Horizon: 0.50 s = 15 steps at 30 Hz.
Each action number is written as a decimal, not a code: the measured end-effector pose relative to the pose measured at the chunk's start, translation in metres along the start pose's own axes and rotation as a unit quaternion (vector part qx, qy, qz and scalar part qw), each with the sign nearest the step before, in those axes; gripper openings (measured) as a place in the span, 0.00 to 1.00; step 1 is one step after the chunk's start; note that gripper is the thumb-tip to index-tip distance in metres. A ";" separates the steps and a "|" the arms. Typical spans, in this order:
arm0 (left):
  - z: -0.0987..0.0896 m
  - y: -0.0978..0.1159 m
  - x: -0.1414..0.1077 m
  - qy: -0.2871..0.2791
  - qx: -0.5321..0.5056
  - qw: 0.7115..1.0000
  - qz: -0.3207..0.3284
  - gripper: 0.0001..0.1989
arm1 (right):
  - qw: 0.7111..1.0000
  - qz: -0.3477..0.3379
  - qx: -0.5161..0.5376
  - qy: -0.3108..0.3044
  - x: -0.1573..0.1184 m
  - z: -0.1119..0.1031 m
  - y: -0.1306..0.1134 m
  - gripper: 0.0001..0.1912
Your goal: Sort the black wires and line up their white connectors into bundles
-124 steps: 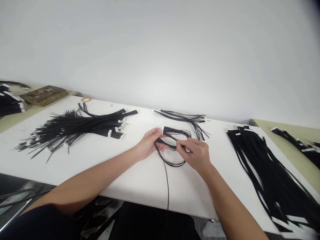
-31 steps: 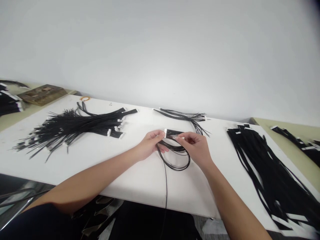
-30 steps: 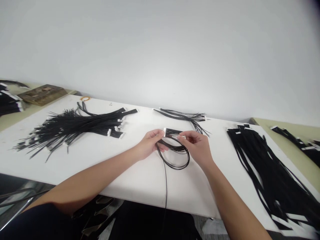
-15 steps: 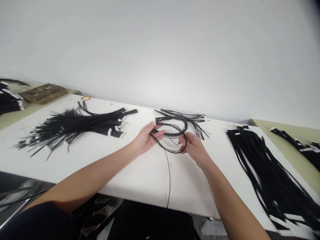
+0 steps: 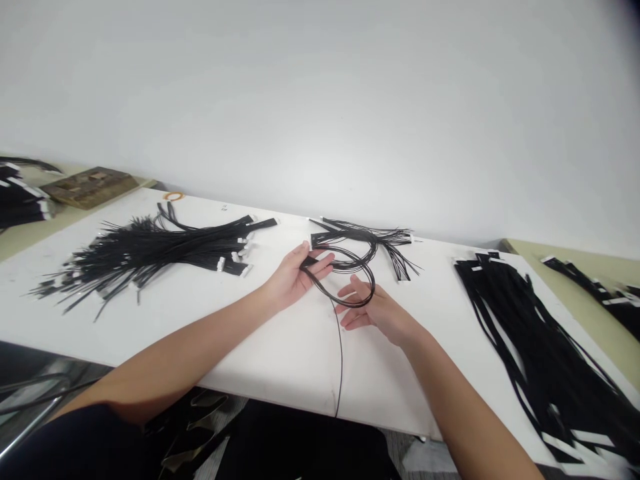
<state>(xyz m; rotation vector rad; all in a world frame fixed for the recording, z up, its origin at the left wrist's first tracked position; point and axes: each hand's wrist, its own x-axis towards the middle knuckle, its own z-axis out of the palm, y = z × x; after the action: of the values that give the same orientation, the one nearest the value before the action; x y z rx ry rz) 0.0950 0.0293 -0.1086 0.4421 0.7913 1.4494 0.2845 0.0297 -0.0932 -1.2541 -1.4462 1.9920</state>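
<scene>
Bright diffuse light, slight blur, edge distortion

Two bare hands are showing: one left hand (image 5: pixel 295 277) and one right hand (image 5: pixel 373 308). One looped black wire harness (image 5: pixel 374 248) is appearing, and one thin black wire (image 5: pixel 341 360) is trailing. Four heaps of black cables with white ends are lying in view: a left heap (image 5: pixel 165 247), a right heap (image 5: pixel 535 333), a far-left heap (image 5: pixel 17 203) and a far-right heap (image 5: pixel 583 275); their cables are overlapping too much for counting. One small spread of black wires (image 5: pixel 397 257) is lying out, its harness count staying unclear. One orange ring (image 5: pixel 173 193), one brown wooden board (image 5: pixel 95 188) and one white tabletop (image 5: pixel 250 347) are also showing.
</scene>
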 end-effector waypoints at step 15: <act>-0.002 -0.003 0.001 -0.030 0.001 0.999 -0.010 0.12 | 0.998 -0.049 0.020 0.023 0.000 -0.006 -0.005 0.17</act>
<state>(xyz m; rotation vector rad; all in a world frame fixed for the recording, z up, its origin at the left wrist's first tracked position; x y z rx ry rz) 0.0957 0.0293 -0.1120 0.4775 0.7473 1.4106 0.2885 0.0354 -0.0894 -1.1798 -1.4110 1.9070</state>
